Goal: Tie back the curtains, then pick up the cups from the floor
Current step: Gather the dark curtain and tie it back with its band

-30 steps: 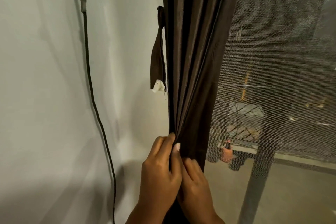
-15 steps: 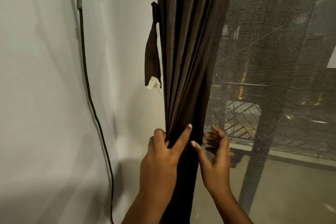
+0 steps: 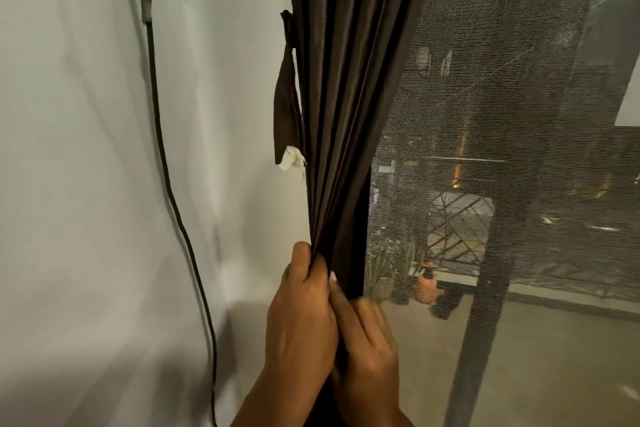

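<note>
A dark brown curtain [image 3: 346, 97] hangs gathered into tight folds beside the white wall. My left hand [image 3: 301, 319] grips the bunched folds from the left, fingers curled round the fabric. My right hand [image 3: 367, 347] grips the same bunch from the right, pressed against my left hand. A brown tie-back strap [image 3: 285, 107] with a white tab [image 3: 290, 158] at its end hangs loose from the wall, left of the curtain and well above my hands. No cups are in view.
A black cable [image 3: 162, 149] runs down the white wall [image 3: 76, 184] on the left. Right of the curtain is a mesh screen [image 3: 502, 114] with a dark frame post [image 3: 485, 288]; a balcony floor and plants show through it.
Half a second ago my right hand was open and apart from the curtain on its right side. It has now closed on the folds next to my left hand.
</note>
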